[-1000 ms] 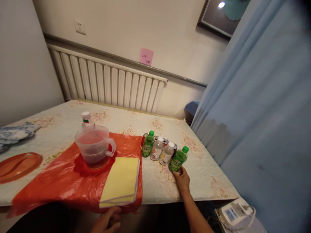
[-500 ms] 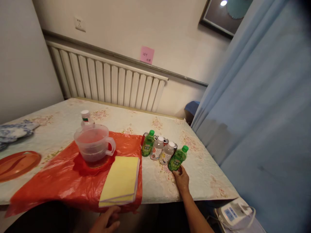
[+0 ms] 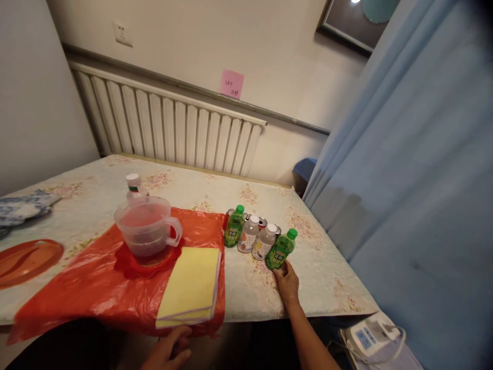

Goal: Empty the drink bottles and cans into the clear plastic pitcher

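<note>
My right hand (image 3: 287, 282) grips the lower part of a green drink bottle (image 3: 281, 250) with a green cap, which stands at the right end of a row. Beside it in the row are two clear bottles with white caps, one with a yellow print (image 3: 264, 242) and one with an orange print (image 3: 248, 235). Another green bottle (image 3: 233, 228) ends the row on the left. Several cans (image 3: 262, 222) stand partly hidden behind them. My left hand (image 3: 171, 349) is empty at the table's front edge, fingers loosely bent and apart, just below a folded yellow cloth (image 3: 190, 285).
A clear plastic measuring jug (image 3: 144, 231) sits on a red scalloped dish (image 3: 127, 264) over a red plastic sheet (image 3: 84, 293). Behind it stands a white-capped bottle (image 3: 134, 186). An orange oval lid (image 3: 31, 263) and patterned cloth (image 3: 25, 208) lie left. A blue curtain (image 3: 404, 205) hangs right.
The view has shifted very slightly. My right hand remains at the base of the green bottle, and my left hand stays at the table edge.
</note>
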Tool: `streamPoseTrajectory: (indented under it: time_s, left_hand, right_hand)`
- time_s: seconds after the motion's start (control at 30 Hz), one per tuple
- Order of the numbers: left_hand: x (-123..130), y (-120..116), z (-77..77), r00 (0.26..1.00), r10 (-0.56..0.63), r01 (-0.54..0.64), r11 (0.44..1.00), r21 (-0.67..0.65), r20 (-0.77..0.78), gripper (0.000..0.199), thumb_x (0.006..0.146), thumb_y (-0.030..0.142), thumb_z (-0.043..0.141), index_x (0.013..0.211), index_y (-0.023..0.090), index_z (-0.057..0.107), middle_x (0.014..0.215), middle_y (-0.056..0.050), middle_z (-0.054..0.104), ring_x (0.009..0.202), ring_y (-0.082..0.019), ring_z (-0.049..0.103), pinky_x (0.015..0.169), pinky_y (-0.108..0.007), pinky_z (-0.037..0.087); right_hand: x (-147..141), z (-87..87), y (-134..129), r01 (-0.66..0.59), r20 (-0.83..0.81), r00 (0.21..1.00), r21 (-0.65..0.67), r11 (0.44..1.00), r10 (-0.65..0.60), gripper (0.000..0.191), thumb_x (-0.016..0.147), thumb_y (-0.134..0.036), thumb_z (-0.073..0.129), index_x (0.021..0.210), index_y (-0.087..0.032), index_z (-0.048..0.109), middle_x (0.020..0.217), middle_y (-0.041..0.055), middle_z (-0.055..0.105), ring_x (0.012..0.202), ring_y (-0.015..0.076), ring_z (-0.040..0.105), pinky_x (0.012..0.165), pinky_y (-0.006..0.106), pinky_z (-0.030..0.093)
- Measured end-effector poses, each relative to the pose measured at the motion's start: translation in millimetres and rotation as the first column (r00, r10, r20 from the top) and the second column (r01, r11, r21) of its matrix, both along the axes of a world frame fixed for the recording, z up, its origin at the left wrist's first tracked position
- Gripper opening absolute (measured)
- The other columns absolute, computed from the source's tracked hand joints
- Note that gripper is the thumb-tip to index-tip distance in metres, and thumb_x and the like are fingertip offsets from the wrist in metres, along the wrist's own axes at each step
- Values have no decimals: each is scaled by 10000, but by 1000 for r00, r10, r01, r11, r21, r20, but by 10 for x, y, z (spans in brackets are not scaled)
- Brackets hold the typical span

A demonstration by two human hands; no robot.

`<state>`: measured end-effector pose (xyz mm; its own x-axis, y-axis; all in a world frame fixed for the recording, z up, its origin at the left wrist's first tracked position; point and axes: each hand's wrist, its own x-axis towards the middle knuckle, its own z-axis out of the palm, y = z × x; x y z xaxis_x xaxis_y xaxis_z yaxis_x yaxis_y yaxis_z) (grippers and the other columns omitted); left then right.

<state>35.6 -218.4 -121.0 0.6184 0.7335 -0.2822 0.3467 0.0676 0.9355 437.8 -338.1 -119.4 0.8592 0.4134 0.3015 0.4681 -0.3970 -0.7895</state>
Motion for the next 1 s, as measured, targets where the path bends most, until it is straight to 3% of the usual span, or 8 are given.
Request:
streamPoseTrajectory:
  time_s: [0.4,0.77,0.87,1.0]
  left_hand:
    - [-1,-6,41,1000,12,-12,1000,26,11,443,580,368,658,993,208,673,1008,-81,731,965,-300,651,882,-388,508]
    - [-41,105,468,998,28,-31,997,69,53,363,619,325,605,947,186,676,839,-47,693,861,-246,636,802,-321,481]
    - [-67,187,584,991,57,-66,995,76,117,284,663,353,592,876,174,647,780,-36,663,788,-225,623,734,-307,475]
    - [-139,295,713,973,144,-158,985,66,182,237,700,406,586,779,183,592,678,6,601,670,-188,579,627,-276,442]
  right_hand:
    - [-68,64,-9,17,-11,1000,-12,1000,-18,606,685,-424,605,1204,-111,609,1071,134,714,980,279,660,862,349,497]
    - [-286,184,-102,43,-72,996,-20,999,-44,683,686,-541,568,1201,-92,588,1066,163,706,950,299,670,845,376,513]
    - [-372,201,-145,67,-83,994,-39,997,-70,725,683,-603,539,1179,-76,583,1035,177,707,949,310,671,862,392,507]
    - [-489,228,-215,91,-96,990,-121,989,-103,639,662,-632,522,1052,-137,628,915,137,730,883,317,681,853,415,509]
